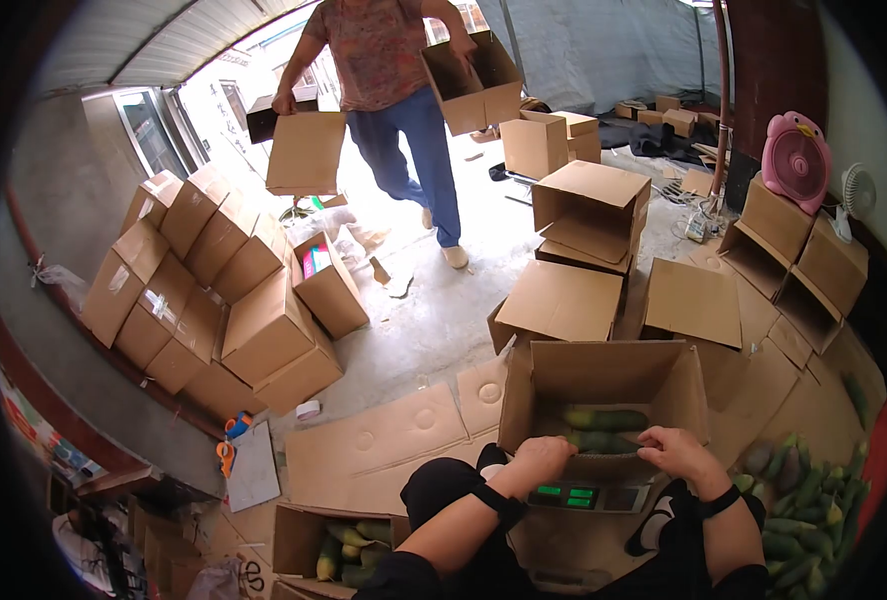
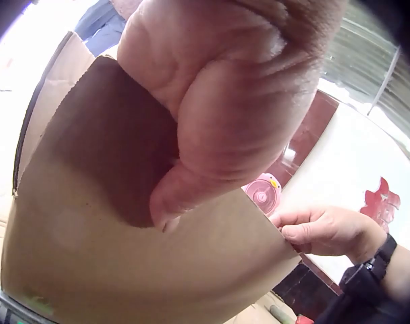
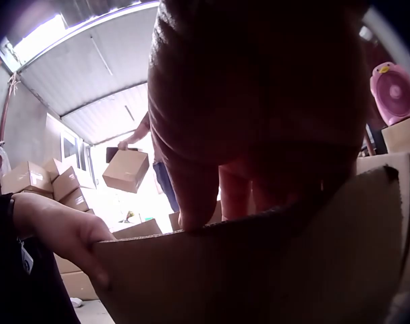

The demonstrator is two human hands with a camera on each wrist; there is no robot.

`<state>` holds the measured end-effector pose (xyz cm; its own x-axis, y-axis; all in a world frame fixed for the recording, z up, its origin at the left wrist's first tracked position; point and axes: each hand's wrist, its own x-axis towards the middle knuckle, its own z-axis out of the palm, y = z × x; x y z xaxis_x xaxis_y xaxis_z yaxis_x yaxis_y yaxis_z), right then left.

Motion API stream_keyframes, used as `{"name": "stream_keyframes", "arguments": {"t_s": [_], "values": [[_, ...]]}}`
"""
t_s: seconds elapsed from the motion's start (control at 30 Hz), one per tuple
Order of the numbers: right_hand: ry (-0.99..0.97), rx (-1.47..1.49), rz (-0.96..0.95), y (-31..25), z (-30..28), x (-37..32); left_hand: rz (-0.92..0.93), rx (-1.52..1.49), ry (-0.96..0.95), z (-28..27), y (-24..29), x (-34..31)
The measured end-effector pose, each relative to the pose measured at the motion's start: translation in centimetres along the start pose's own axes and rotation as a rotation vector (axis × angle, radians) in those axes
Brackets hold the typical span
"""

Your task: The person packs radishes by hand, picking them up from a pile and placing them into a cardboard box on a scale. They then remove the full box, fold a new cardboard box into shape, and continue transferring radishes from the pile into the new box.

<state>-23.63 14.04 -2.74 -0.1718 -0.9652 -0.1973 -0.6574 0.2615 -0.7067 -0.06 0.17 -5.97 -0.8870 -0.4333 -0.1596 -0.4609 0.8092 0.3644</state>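
A cardboard box stands upright in front of the seated wearer, top open, with long green vegetables like cucumbers inside. My left hand grips the left part of its near rim; in the left wrist view the thumb presses the outer face of the wall. Toward the right end of that rim, my right hand holds on, its fingers over the edge in the right wrist view. Below the near wall shows a scale with lit green digits.
More vegetables lie in a carton at lower left and in a pile at right. Stacked cartons line the left wall. A person carrying empty boxes walks ahead. Behind the box stand other cartons; a pink fan sits right.
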Motion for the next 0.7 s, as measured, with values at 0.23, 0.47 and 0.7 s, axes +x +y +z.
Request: {"name": "stream_keyframes", "arguments": {"t_s": [0.23, 0.47, 0.7], "values": [[-0.004, -0.036, -0.009, -0.5, -0.1, -0.3, -0.026, 0.013, -0.014, -0.2, 0.3, -0.2], [0.002, -0.067, -0.008, -1.0, 0.0, -0.5, -0.018, 0.014, 0.0, -0.2, 0.3, -0.4], [0.033, -0.059, -0.029, -1.0, 0.2, -0.6, -0.011, 0.04, 0.034, -0.1, 0.3, -0.4]]}}
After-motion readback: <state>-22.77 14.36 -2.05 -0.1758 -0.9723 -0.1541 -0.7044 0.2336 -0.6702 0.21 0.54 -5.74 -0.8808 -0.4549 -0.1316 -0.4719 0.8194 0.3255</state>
